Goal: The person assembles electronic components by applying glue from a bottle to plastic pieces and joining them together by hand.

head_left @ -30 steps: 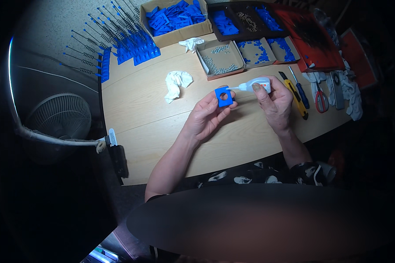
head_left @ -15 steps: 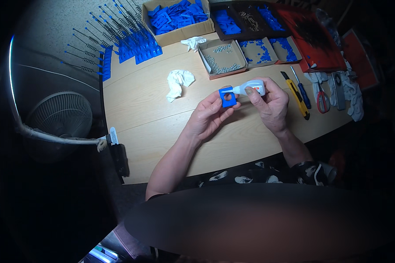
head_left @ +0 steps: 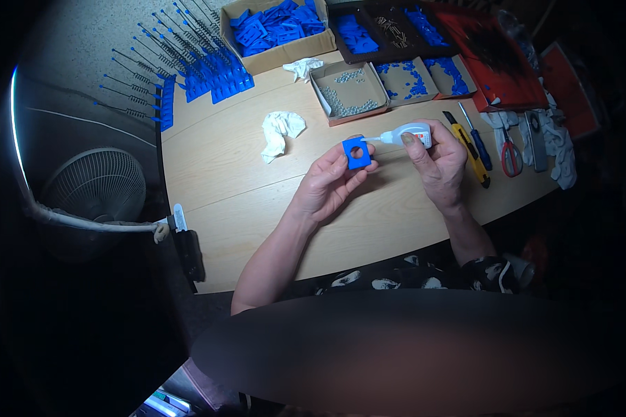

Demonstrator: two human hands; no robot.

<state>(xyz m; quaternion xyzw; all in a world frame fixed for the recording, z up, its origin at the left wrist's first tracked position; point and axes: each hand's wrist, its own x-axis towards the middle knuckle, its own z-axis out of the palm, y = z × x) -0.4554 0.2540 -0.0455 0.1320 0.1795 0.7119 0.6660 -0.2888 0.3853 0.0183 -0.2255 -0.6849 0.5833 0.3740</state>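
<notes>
Between the fingers and thumb of my left hand [head_left: 326, 183] is a small blue square plate [head_left: 350, 162] with a round hole in its middle. My right hand [head_left: 441, 163] grips a translucent glue bottle [head_left: 396, 134] lying on its side in the fingers, its narrow nozzle pointing left. The nozzle's tip is at the plate's upper right corner; whether it touches cannot be made out. Both hands are over the middle of the wooden table [head_left: 243, 229]. Part of the bottle is hidden behind my right thumb.
A crumpled white cloth [head_left: 275, 132] lies left of my hands. Beyond stand a cardboard box of blue parts [head_left: 275, 61], a tray of small clear pieces [head_left: 330, 115] and a red tray [head_left: 497, 101]. On the right lie a yellow cutter [head_left: 470, 153], a blue screwdriver [head_left: 481, 149] and red scissors [head_left: 512, 160].
My right hand has drawn the glue bottle to the right, so its nozzle has shifted from over the plate to its corner. The plate has moved slightly left in my left hand.
</notes>
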